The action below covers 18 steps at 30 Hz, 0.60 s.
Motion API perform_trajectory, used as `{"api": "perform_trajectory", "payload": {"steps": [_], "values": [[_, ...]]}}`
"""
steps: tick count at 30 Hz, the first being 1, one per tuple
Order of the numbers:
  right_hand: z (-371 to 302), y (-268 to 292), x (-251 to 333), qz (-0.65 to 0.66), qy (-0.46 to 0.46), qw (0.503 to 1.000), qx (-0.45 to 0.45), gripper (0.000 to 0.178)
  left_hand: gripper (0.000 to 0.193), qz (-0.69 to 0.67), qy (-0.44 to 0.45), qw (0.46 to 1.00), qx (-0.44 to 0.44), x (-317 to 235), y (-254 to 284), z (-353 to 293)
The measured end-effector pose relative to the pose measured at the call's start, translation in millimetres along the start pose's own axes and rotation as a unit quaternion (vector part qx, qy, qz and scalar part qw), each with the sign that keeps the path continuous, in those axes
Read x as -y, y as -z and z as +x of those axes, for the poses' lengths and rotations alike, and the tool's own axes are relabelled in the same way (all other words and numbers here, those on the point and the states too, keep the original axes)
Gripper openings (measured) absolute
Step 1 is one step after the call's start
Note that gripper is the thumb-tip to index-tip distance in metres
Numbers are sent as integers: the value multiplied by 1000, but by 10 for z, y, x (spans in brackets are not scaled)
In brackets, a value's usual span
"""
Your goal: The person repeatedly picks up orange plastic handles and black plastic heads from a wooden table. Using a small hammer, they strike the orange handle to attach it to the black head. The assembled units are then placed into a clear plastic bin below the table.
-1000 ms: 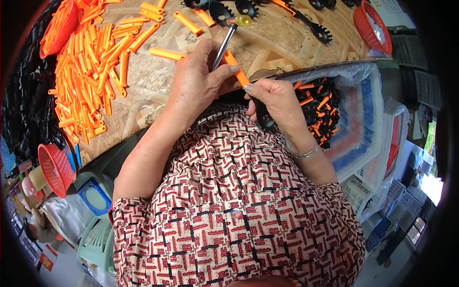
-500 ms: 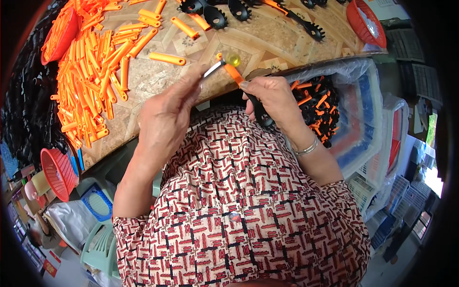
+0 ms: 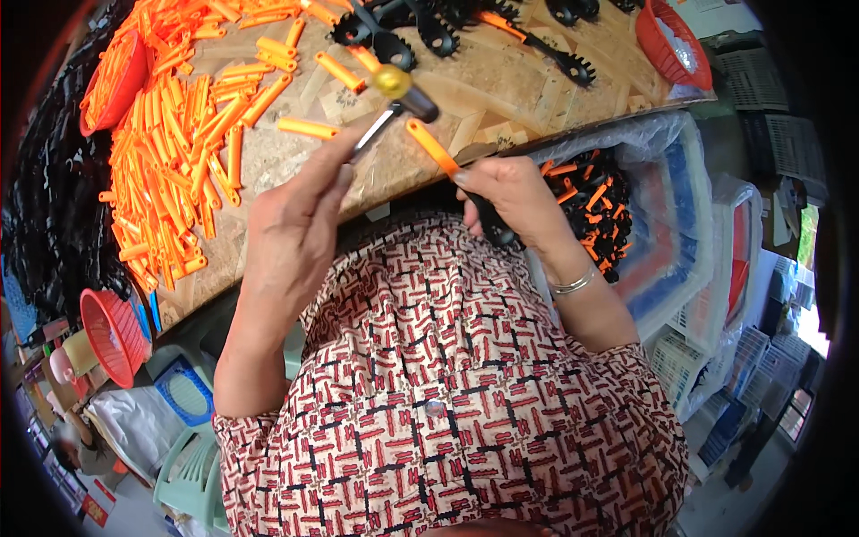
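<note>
My left hand (image 3: 300, 210) is closed around a small hammer (image 3: 408, 95), whose metal shaft and dark head with a yellow, see-through face stand out past my fingers. The hammer head is lifted just beyond the tip of an orange handle, apart from it. My right hand (image 3: 514, 191) grips a black spaghetti server (image 3: 490, 219) near where its stem meets that orange handle; the handle points away from me at the table edge. Part of its black head shows below my fingers. Loose orange handles (image 3: 170, 152) lie heaped on the table to the left.
Black spaghetti server heads (image 3: 394, 51) lie at the table's far side. A red basket (image 3: 673, 43) stands at the far right, another (image 3: 114, 82) at far left. Right of my lap, a plastic-lined crate (image 3: 680, 224) holds many black-and-orange utensils. A red basket (image 3: 114, 336) sits below the table's left edge.
The hammer in my left hand has risen away from the orange handle's tip, and its head has swung up and left. My right hand keeps its grip, nearly in place.
</note>
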State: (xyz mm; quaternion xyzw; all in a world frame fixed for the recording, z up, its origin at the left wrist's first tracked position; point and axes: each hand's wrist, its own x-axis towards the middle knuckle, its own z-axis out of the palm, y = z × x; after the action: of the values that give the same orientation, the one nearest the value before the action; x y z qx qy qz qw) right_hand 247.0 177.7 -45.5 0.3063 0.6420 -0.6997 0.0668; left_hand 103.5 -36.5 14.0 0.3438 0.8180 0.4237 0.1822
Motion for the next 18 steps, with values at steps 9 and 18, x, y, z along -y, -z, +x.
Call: {"api": "perform_trajectory", "payload": {"steps": [9, 18], "values": [[-499, 1695, 254, -682, -2, 662, -312, 32, 34, -116, 116, 986, 5, 461, 37, 25], [759, 1265, 600, -658, 409, 528, -347, 18, 38, -52, 72, 996, 24, 260, -51, 98]]}}
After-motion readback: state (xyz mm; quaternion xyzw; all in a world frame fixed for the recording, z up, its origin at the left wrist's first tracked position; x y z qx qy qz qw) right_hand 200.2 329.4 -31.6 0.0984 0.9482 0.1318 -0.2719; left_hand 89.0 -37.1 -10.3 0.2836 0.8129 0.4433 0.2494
